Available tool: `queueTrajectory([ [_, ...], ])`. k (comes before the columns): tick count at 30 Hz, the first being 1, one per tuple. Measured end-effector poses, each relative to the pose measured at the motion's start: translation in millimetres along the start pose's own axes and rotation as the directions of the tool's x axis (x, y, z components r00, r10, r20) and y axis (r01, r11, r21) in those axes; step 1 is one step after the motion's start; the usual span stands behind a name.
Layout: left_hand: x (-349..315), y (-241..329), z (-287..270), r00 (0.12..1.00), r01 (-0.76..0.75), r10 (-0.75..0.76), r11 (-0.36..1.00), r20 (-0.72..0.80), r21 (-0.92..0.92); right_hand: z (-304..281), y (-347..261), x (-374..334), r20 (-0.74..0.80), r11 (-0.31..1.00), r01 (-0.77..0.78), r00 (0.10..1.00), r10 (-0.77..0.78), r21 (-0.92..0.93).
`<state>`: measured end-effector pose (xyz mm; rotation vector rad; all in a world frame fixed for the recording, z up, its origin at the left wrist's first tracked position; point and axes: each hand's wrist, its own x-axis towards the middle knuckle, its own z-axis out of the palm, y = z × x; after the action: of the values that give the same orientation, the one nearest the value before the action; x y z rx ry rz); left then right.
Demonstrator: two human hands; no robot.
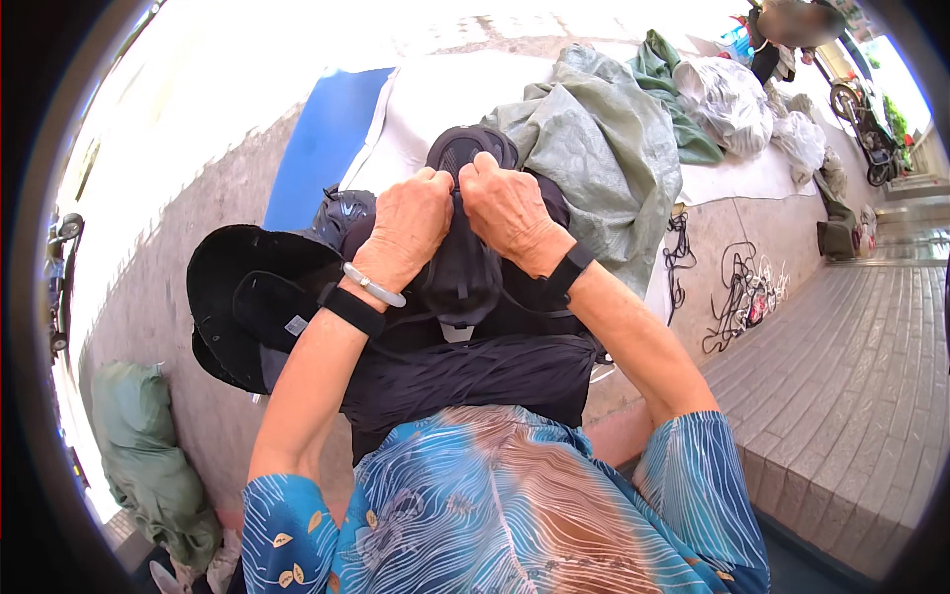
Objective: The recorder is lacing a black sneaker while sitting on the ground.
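A black shoe [460, 272] rests in my lap, its toe toward me and its opening at the far end. My left hand [411, 218] is closed in a pinch at the shoe's throat, just below the opening. Right beside it, my right hand [510, 213] pinches too, knuckles nearly touching the left. The pinched black shoelace is mostly hidden by my fingers. Many thin black laces [475, 366] lie across my lap. Left of the shoe are a dark blue shoe [343, 210] and a black cloth piece [252, 307] with a rounded brim and a white tag.
Ahead, a grey-green sheet [604, 148] lies crumpled on white sheeting [435, 84], beside a blue panel [332, 119]. White plastic bags [727, 99] sit farther right. Black and white cords [747, 297] tangle near a tiled step [841, 366]. A full green sack [148, 445] stands left.
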<state>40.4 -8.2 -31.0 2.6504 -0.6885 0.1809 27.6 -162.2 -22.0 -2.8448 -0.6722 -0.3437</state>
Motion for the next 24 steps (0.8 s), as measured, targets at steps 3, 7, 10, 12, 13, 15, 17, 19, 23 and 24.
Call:
queueTrajectory([
  [3,2.7,2.2,-2.8,1.000,-0.025,0.025,1.000,0.003,-0.001,2.4,10.3,-13.1,-0.028,0.968,-0.158,0.986,0.167,0.195],
  [7,4.7,0.5,-0.6,0.999,-0.042,0.042,0.999,-0.004,-0.010,9.3,14.2,-34.8,-0.020,0.876,-0.254,0.958,0.287,0.410],
  [10,5.1,-8.3,-8.6,0.998,-0.045,0.044,0.999,-0.051,-0.025,13.7,15.0,-41.1,0.002,0.870,-0.278,0.953,0.303,0.408],
  [12,0.2,-20.7,-13.5,0.997,0.012,-0.022,0.991,-0.072,-0.135,14.2,13.6,-43.4,0.011,0.862,-0.291,0.949,0.315,0.415],
  [13,-1.8,-23.3,-11.6,0.998,0.008,-0.017,0.991,-0.066,-0.135,14.0,13.0,-43.6,0.016,0.856,-0.286,0.951,0.310,0.431],
  [15,-7.2,-27.2,-5.4,0.991,0.129,-0.135,0.966,-0.011,-0.225,15.5,10.9,-43.8,0.023,0.847,-0.281,0.952,0.304,0.451],
  [17,-8.9,-29.9,-1.8,0.989,0.145,-0.149,0.963,-0.001,-0.228,18.1,9.2,-44.1,0.021,0.857,-0.280,0.953,0.301,0.433],
  [19,-11.8,-31.6,-2.1,0.989,0.135,-0.145,0.958,-0.022,-0.254,18.6,9.6,-46.0,0.020,0.848,-0.277,0.953,0.301,0.452],
  [23,-18.2,-4.5,-28.0,0.954,0.291,-0.253,0.908,0.159,-0.300,16.3,12.8,-52.3,-0.010,0.845,-0.269,0.951,0.308,0.463],
  [24,-21.0,4.7,-32.9,0.940,0.314,-0.254,0.906,0.229,-0.285,16.1,14.2,-55.0,-0.010,0.845,-0.271,0.951,0.311,0.462],
])
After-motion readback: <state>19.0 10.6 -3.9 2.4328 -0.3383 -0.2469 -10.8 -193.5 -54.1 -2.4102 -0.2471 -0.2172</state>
